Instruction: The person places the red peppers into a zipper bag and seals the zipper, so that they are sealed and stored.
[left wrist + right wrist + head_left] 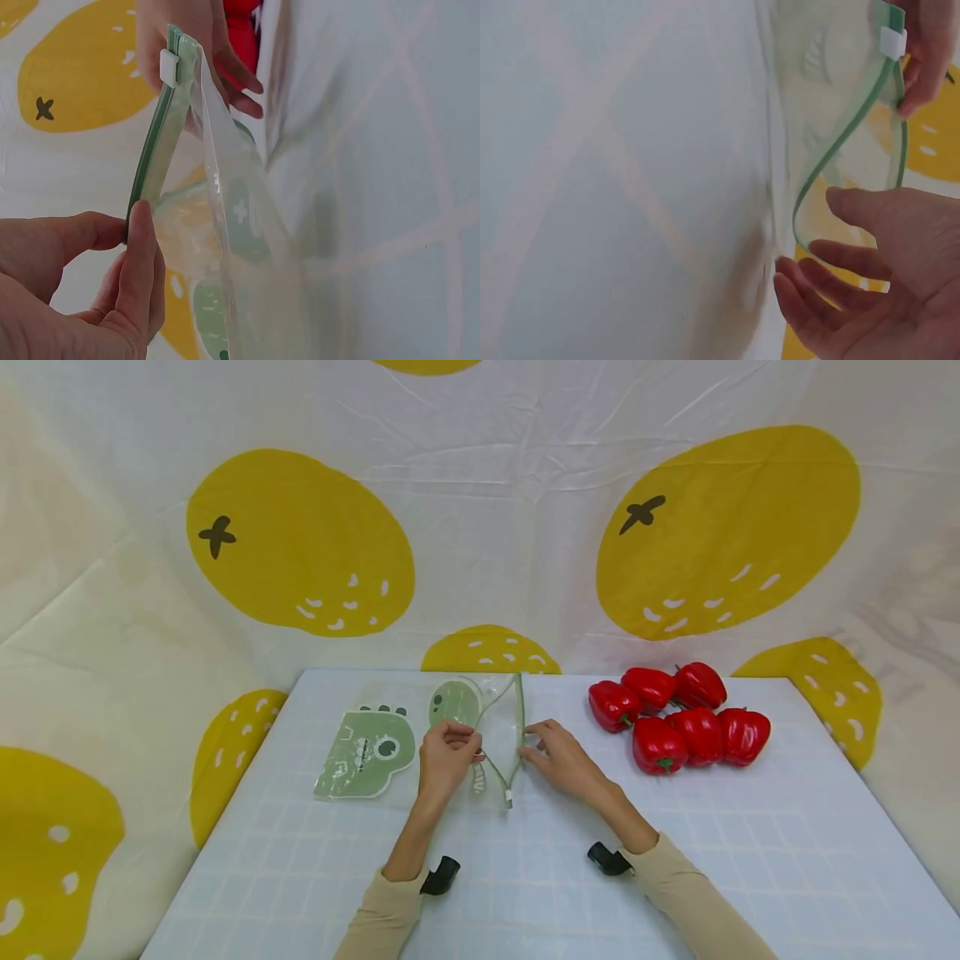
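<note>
A clear slider zip bag with a green dinosaur print lies on the table, its mouth spread apart toward the right. My left hand pinches one green rim of the mouth between thumb and fingers. At the opposite rim, my right hand has its thumb and fingers spread, fingertips right at the green strip. In the left wrist view, a white slider sits at one end of the zip strip. The right wrist view shows the right fingers loosely bent, with the rim passing behind the thumb.
Several red bell peppers sit in a cluster on the right of the table, beyond the right hand. A white cloth with yellow fruit prints hangs behind and at the sides. Each wrist wears a small black camera.
</note>
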Motion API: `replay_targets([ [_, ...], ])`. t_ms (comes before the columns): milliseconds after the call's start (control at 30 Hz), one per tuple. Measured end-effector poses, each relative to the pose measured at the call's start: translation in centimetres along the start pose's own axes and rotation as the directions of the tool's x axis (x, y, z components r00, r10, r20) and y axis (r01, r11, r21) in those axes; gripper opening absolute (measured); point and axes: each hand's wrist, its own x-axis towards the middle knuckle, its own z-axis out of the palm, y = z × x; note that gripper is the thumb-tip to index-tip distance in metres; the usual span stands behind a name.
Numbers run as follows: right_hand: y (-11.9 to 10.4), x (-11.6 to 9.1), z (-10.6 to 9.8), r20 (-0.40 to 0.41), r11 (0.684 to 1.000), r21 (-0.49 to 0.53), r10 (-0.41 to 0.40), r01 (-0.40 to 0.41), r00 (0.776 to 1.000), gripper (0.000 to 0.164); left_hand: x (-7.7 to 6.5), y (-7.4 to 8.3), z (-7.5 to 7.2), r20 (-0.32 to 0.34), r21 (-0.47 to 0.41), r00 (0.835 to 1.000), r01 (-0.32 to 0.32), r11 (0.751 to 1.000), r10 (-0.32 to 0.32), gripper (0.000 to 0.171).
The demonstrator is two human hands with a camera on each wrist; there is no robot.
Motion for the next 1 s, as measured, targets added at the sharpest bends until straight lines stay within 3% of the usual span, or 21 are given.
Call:
replay_targets([
  [233, 0.4, -1.0, -1.9, -0.08, 0.999, 0.026, -0.021, 0.023, 0.997, 0.04, 0.1, -0.5, 0.1, 0.018, -0.038, 1.0, 0.02, 0.999, -0.02, 0.014],
  [367, 0.7, -1.7, -3.1, -0.139, 0.999, -0.011, -0.033, 0.032, 0.99, 0.041, 0.0, -0.6, 0.1, 0.013, -0.043, 1.0, 0.023, 0.999, -0.023, 0.014],
  [800, 1.8, -3.6, -6.6, -0.255, 0.992, -0.115, 0.023, -0.054, 0.967, 0.055, 0.2, -0.6, -0.2, 0.012, -0.034, 0.999, 0.048, 0.998, -0.048, 0.019],
  [1000, 2.5, -4.6, -7.6, -0.325, 0.982, -0.176, 0.003, -0.063, 0.946, 0.057, -0.2, 0.6, -0.2, 0.03, -0.019, 0.998, 0.062, 0.998, -0.061, 0.019],
])
